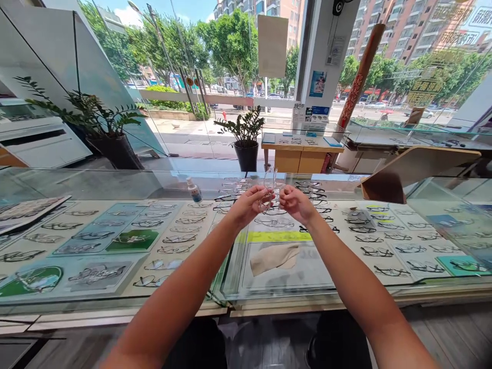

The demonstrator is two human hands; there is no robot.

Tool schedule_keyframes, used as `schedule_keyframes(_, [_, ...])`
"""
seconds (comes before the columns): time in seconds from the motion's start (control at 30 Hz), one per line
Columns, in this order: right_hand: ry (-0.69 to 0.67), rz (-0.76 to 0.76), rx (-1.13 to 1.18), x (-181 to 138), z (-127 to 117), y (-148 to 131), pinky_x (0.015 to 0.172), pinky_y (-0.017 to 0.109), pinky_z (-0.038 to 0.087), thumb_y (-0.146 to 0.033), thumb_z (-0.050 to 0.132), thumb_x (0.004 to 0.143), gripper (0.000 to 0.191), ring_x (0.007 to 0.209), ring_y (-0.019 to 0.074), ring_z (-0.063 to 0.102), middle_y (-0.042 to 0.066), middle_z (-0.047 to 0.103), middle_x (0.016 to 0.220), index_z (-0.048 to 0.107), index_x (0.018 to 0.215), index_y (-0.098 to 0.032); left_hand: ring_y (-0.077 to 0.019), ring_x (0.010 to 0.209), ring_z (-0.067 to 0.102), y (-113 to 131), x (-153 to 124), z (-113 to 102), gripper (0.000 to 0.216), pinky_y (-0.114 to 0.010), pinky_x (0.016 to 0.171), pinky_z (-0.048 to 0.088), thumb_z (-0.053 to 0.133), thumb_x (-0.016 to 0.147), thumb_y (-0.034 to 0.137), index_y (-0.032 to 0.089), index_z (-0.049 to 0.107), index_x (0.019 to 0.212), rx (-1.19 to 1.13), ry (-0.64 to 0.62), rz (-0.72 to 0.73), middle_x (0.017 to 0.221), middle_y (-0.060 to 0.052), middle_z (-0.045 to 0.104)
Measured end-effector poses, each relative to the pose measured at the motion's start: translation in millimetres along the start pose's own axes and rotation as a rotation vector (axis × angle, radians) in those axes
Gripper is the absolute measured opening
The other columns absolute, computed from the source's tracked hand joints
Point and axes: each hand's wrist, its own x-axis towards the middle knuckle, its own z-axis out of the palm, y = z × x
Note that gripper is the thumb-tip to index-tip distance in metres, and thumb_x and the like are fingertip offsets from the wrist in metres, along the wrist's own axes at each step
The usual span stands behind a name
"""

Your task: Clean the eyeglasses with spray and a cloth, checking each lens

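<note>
Over the glass counter, my left hand [251,205] is closed on a pair of thin-framed eyeglasses [270,178], held turned on end with part of the frame above the fingers. My right hand [296,203] is close beside it, fingers curled and pinched at the right side of the same eyeglasses. Its exact hold is too small to see clearly. Below the hands a beige cloth [274,259] lies crumpled on the counter. To the left stands a small white spray bottle [194,190] with a blue label.
Rows of eyeglasses fill the display case [226,302] on both sides. A slanted wooden-framed panel [418,169] stands at the right, and a flat board [34,212] at the left. Beyond the counter are a potted plant [246,148], a wooden cabinet [302,148] and large windows.
</note>
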Motion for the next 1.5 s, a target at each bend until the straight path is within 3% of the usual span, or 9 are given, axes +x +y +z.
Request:
schedule_keyframes(0.1, [0.011, -0.042, 0.062, -0.1, 0.8, 1.9, 0.062, 0.025, 0.039, -0.005, 0.072, 0.059, 0.039, 0.065, 0.0112, 0.043, -0.005, 0.045, 0.074, 0.041, 0.076, -0.024, -0.0199, 0.101, 0.074, -0.7, -3.6, -4.7, 0.039, -0.033, 0.088, 0.058, 0.099, 0.068, 0.033, 0.018, 0.067, 0.086, 0.029, 0.015, 0.012, 0.104, -0.004, 0.077])
schedule_keyframes(0.4, [0.098, -0.116, -0.051, -3.5, 6.1, 5.4, 0.066, 0.028, 0.035, -0.006, 0.075, 0.065, 0.038, 0.067, 0.0118, 0.044, -0.006, 0.048, 0.075, 0.043, 0.076, -0.024, -0.0185, 0.098, 0.071, 0.3, -6.3, -1.5, 0.043, -0.032, 0.085, 0.057, 0.099, 0.066, 0.040, 0.018, 0.068, 0.086, 0.124, 0.053, 0.084, 0.101, -0.004, 0.076])
schedule_keyframes(0.8, [0.176, -0.217, -0.257, -6.4, 12.6, 3.5, 0.071, 0.029, 0.040, -0.024, 0.083, 0.070, 0.041, 0.072, 0.0126, 0.047, -0.005, 0.048, 0.079, 0.043, 0.075, -0.025, -0.0172, 0.091, 0.068, -3.6, -10.6, 6.9, 0.042, -0.031, 0.081, 0.056, 0.097, 0.069, 0.044, 0.018, 0.068, 0.085, 0.267, 0.040, 0.146, 0.090, -0.002, 0.070])
schedule_keyframes(1.03, [0.192, -0.230, -0.713, -9.3, 11.5, 7.3, 0.066, 0.031, 0.036, -0.044, 0.080, 0.082, 0.026, 0.070, 0.0152, 0.048, -0.001, 0.061, 0.076, 0.066, 0.082, -0.022, -0.0139, 0.081, 0.066, -5.7, -7.6, 2.9, 0.043, -0.032, 0.083, 0.058, 0.098, 0.066, 0.047, 0.019, 0.071, 0.085, 0.304, 0.066, 0.182, 0.087, 0.000, 0.069])
schedule_keyframes(1.2, [0.174, -0.215, -0.699, -8.6, 11.3, 11.2, 0.065, 0.031, 0.033, -0.049, 0.080, 0.083, 0.029, 0.068, 0.0147, 0.047, -0.001, 0.062, 0.073, 0.072, 0.082, -0.020, -0.0147, 0.078, 0.068, -6.1, -6.2, 0.2, 0.044, -0.033, 0.081, 0.057, 0.097, 0.067, 0.049, 0.019, 0.073, 0.088, 0.344, 0.073, 0.190, 0.089, -0.002, 0.074])
schedule_keyframes(1.4, [0.205, -0.250, -0.715, -8.2, 10.7, 8.8, 0.064, 0.031, 0.034, -0.047, 0.079, 0.083, 0.029, 0.067, 0.0146, 0.046, -0.001, 0.061, 0.071, 0.070, 0.077, -0.021, -0.0197, 0.095, 0.071, -6.3, -5.9, -2.2, 0.040, -0.036, 0.090, 0.058, 0.097, 0.070, 0.041, 0.019, 0.074, 0.093, 0.391, -0.006, 0.243, 0.105, -0.006, 0.077])
schedule_keyframes(1.5, [0.234, -0.282, -0.757, -8.2, 10.3, 8.1, 0.064, 0.032, 0.036, -0.045, 0.078, 0.084, 0.026, 0.067, 0.0154, 0.047, -0.001, 0.061, 0.070, 0.071, 0.078, -0.021, -0.0196, 0.095, 0.071, -7.9, -2.9, -5.5, 0.040, -0.036, 0.089, 0.058, 0.097, 0.070, 0.043, 0.019, 0.074, 0.092, 0.395, 0.002, 0.257, 0.105, -0.006, 0.078])
